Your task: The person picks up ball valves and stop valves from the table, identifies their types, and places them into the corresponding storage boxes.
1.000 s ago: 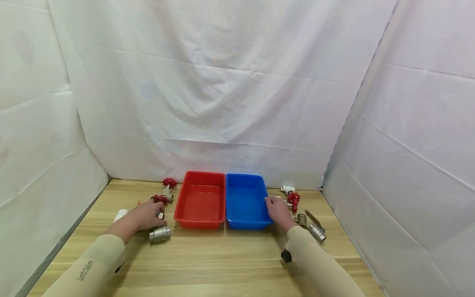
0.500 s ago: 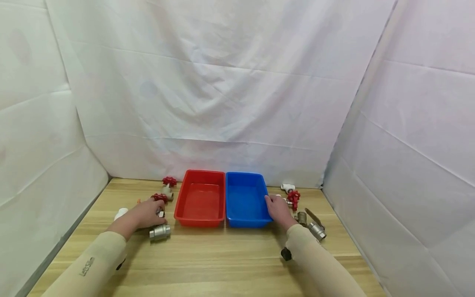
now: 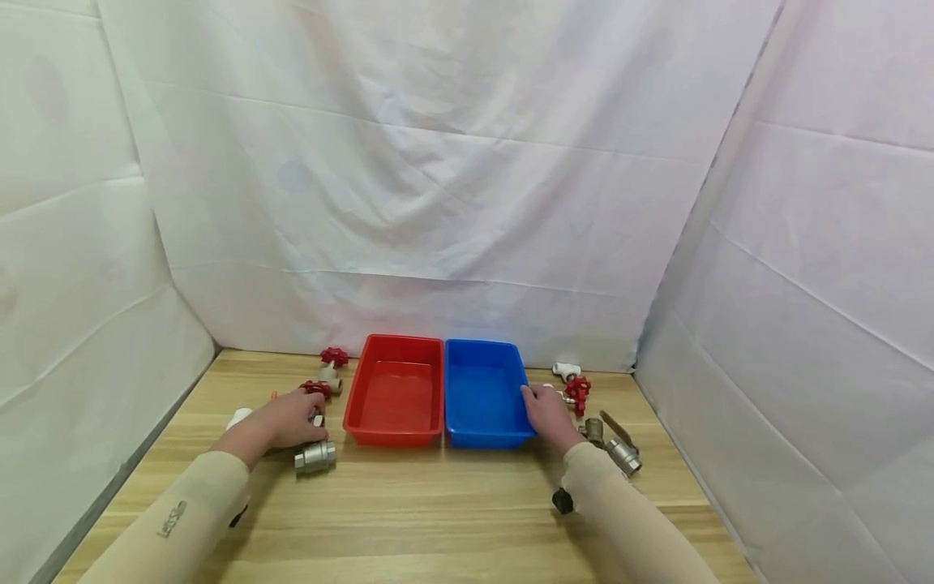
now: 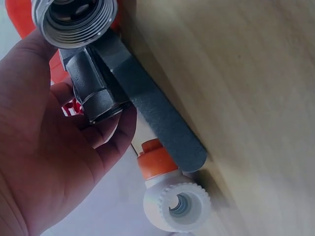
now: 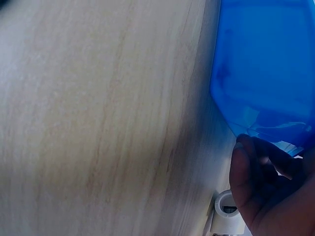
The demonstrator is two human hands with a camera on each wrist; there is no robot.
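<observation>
My left hand (image 3: 288, 419) curls round a dark metal ball valve (image 4: 93, 78), fingers behind its body, its flat grey lever (image 4: 157, 113) pointing away. In the head view, only the valve's hex end shows between thumb and fingers. Close beside it lies a steel fitting (image 3: 315, 457) with hex ends, its threaded mouth facing the left wrist camera. A white plastic valve with an orange cap (image 4: 174, 196) lies near the lever's tip. My right hand (image 3: 550, 418) pinches the right rim of the blue bin (image 3: 485, 440), thumb and fingertips meeting at its edge.
A red bin (image 3: 394, 439) stands left of the blue one. Red-handled valves (image 3: 334, 357) lie behind my left hand. Beyond my right hand are more red-handled valves (image 3: 578, 389), a brass valve (image 3: 594, 431) and a steel valve (image 3: 623, 456). White cloth walls (image 3: 452, 203) enclose the table.
</observation>
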